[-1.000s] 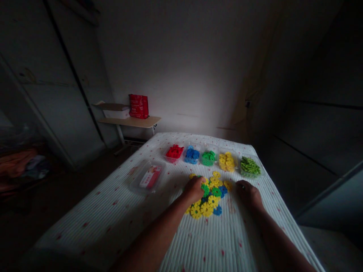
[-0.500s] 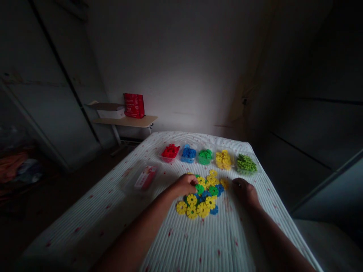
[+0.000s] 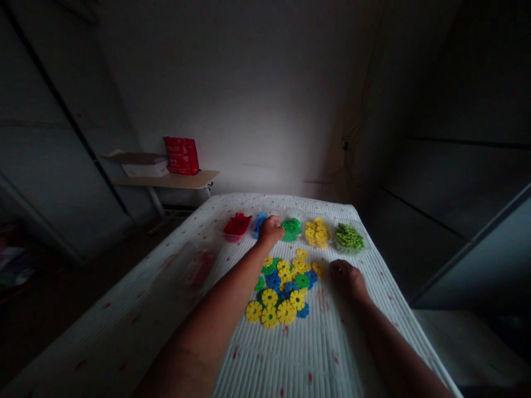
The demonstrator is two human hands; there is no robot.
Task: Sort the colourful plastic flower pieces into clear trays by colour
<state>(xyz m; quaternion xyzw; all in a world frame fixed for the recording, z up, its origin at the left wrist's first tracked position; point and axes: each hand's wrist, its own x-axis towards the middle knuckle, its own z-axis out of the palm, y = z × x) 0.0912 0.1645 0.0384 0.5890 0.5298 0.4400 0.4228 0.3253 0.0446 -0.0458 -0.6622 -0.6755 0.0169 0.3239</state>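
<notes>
A loose pile of yellow, blue and green flower-shaped plastic discs [image 3: 284,290] lies on the white striped cloth [image 3: 290,359]. Behind it stands a row of clear trays: red pieces [image 3: 236,225], blue pieces [image 3: 259,221], green pieces [image 3: 291,227], yellow pieces [image 3: 316,232] and light green pieces [image 3: 349,236]. My left hand [image 3: 270,229] reaches over the blue tray with its fingers curled; what they hold is hidden. Curled too, my right hand [image 3: 347,278] rests on the cloth just right of the pile.
A clear flat box with a red and white label [image 3: 199,268] lies on the cloth to the left. A small side table [image 3: 170,179] by the wall carries a red bag [image 3: 181,155] and a white box [image 3: 139,165]. The room is dim.
My left hand has left the pile and moved forward to the blue tray. My right hand has stayed beside the pile. The view has shifted a little.
</notes>
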